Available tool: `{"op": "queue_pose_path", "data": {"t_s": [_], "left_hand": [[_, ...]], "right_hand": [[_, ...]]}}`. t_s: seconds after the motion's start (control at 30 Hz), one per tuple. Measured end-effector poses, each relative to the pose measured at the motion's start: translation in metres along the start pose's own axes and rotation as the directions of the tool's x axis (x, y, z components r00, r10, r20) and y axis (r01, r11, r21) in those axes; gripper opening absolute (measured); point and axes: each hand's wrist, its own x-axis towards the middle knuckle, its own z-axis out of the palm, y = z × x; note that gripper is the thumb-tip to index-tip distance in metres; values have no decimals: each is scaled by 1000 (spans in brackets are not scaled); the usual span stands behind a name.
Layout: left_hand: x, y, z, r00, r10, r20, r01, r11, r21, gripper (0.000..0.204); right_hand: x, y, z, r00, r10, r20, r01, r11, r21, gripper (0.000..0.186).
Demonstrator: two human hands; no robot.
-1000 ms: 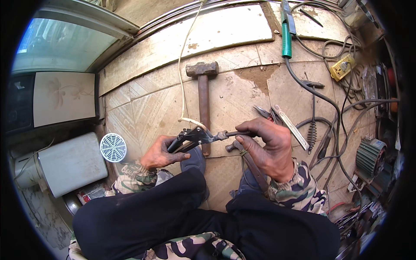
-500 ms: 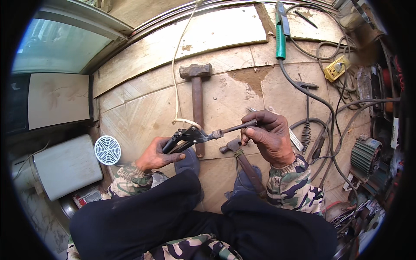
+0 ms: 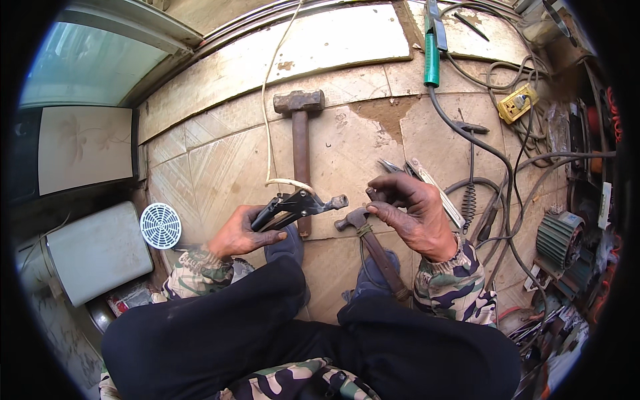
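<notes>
While the left hand [image 3: 241, 233] grips the black handles of a hand riveter [image 3: 298, 205] just above the person's knees, the right hand [image 3: 411, 215] has drawn back from the tool's nose, which it was touching half a second ago; its fingers are now curled narrowly, and whether they pinch something small I cannot tell. A claw hammer [image 3: 373, 248] lies beneath that hand, a sledgehammer [image 3: 300, 143] farther off. Far right sits a yellow socket box [image 3: 517, 104]; near left, a round white grille [image 3: 161, 226].
</notes>
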Motion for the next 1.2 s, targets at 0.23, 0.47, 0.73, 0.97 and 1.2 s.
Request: {"op": "queue_pose_path", "data": {"t_s": [0.23,0.47,0.73,0.97,1.2], "left_hand": [[1,-4,1,1000,14,14,-14,1000,7,44],[4,-1,2,1000,1,28,-2,999,38,43],[5,-2,2,999,10,42,-11,999,31,40],[6,-5,4,995,32,89,-30,999,-32,44],[7,-14,6,995,70,75,-69,997,-17,45]], "right_hand": [[6,-7,-7,992,-116,40,119,991,-61,18],[11,-9,-10,983,-165,82,172,982,-82,17],[17,-8,-11,968,-208,143,227,965,-131,16],[20,-9,-15,953,-209,220,247,955,-163,16],[28,-14,-21,911,-248,329,337,908,-248,14]]}}
